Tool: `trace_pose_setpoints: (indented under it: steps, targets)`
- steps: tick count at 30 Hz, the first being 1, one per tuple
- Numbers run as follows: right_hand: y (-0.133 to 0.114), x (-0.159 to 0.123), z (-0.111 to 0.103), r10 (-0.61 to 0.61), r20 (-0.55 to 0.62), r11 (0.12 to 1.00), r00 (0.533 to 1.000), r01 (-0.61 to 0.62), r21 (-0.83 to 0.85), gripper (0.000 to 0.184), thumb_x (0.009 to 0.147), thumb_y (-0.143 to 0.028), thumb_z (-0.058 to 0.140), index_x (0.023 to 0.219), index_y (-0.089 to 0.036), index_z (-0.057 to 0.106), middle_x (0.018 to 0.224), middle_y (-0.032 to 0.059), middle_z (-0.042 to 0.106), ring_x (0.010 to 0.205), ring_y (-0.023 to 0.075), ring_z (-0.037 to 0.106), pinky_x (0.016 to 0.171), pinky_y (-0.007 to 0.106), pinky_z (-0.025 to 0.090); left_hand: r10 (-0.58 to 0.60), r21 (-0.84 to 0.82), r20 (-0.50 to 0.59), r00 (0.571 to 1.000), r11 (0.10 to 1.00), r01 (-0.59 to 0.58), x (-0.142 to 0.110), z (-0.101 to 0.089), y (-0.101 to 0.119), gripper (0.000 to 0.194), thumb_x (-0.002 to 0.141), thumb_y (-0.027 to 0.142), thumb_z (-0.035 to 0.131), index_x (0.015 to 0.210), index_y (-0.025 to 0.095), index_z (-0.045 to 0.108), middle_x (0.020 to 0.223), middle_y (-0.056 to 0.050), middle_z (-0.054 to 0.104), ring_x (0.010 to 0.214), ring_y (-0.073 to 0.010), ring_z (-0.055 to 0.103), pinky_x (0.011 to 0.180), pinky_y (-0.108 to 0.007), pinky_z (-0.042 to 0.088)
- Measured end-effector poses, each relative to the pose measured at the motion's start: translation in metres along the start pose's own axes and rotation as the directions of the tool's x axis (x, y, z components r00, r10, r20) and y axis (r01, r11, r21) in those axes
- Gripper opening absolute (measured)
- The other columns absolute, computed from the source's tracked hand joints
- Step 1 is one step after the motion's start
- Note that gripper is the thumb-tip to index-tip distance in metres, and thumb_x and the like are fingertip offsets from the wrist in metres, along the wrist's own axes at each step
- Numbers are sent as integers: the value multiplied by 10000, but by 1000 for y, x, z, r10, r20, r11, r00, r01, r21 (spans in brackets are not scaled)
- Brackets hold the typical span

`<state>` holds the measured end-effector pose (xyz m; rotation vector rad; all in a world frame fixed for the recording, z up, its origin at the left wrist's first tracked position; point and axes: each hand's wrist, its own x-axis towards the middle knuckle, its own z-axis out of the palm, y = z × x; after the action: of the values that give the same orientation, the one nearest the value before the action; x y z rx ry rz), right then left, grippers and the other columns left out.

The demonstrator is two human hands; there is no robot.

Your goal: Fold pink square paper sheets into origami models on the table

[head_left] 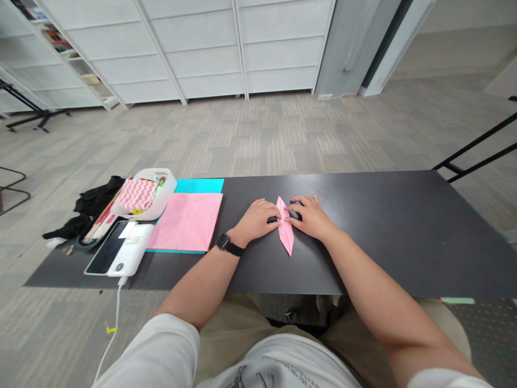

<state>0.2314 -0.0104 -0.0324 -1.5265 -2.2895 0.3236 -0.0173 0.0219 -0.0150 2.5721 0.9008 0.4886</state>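
A narrow, pointed piece of folded pink paper (286, 235) lies on the dark table in front of me, its long axis running away from my body. My left hand (260, 218) is at its left edge, fingers bent and thumb and fingertips closed on the paper near its middle. From the right side, my right hand (311, 215) meets the paper at about the same height, thumb and fingers curled with the tips on its edge. The exact contact under the fingertips is partly hidden. A black watch (228, 244) is on my left wrist.
Left of my hands lies a stack of pink paper (188, 221) over blue sheets (201, 186). Beyond it stand a white basket (163, 202) of small items, a phone (107, 250), a white power bank (132, 253) with a cable, and black cloth (97, 199). The dark table (396, 231) extends right.
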Motion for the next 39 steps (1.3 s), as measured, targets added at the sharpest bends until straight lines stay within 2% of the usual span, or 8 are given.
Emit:
trace_pose_setpoints:
  steps: [6,11,19,22,25,32,36,39]
  targets:
    - [5,0,-4,-44,-81,996,996,50,72,333,1028,-303,589,1315,-346,752,1395,103,656,1340,332,595,1232,742,304,-23,14,-38,999,1000,23,0,-2,2,120,979,301,689,1051,284,785,1127,-5,811,1130,-213,720,1296,-511,306]
    - [12,1,-6,-194,-160,968,968,215,131,464,910,-95,584,1271,-325,763,1374,94,666,1313,300,609,1161,565,462,-29,-32,-121,992,999,26,1,-2,1,123,973,247,690,1040,264,792,1127,-4,830,1094,-205,749,1277,-512,343]
    - [-1,6,-10,-218,-299,945,929,277,173,168,989,-224,658,1083,-296,778,1123,69,756,1074,259,696,985,457,535,-37,-171,-312,949,985,-18,0,-2,9,192,1057,325,605,1051,249,781,1094,-25,838,1040,-204,774,1204,-499,457]
    - [-10,4,-17,-189,-397,935,898,288,207,156,1014,-234,638,1061,-285,778,1033,57,778,973,240,712,920,426,553,35,-247,-399,916,958,-144,-2,-8,16,256,1086,345,534,1161,227,749,1170,-83,810,1120,-223,749,1132,-473,523]
    - [-20,1,-21,-176,-474,917,863,319,240,133,1018,-250,653,1050,-285,778,986,46,788,900,225,721,860,405,569,92,-260,-489,867,934,-246,-4,-11,24,277,1018,395,667,1225,215,707,1212,-119,773,1151,-245,724,1040,-444,573]
    - [-36,-3,-26,-204,-510,889,835,376,260,122,1006,-271,666,1044,-281,781,942,46,795,842,220,729,806,395,586,76,-159,-644,762,960,-231,-4,-6,30,37,1005,248,697,1002,212,692,988,-53,783,922,-175,735,872,-325,578]
    - [-40,-5,-29,-187,-519,878,834,379,292,143,1014,-280,639,1082,-271,765,957,55,791,859,225,732,820,396,583,26,-230,-615,788,950,-211,-6,-5,32,70,1003,269,701,988,202,687,932,-35,760,857,-156,716,823,-294,566]
    - [-41,-6,-28,-105,-503,861,858,332,385,154,1022,-309,628,1107,-274,751,925,41,766,830,209,709,798,372,573,-94,-443,-543,835,876,-189,-5,-1,32,151,1001,341,718,981,196,684,891,-19,727,794,-135,683,788,-274,561]
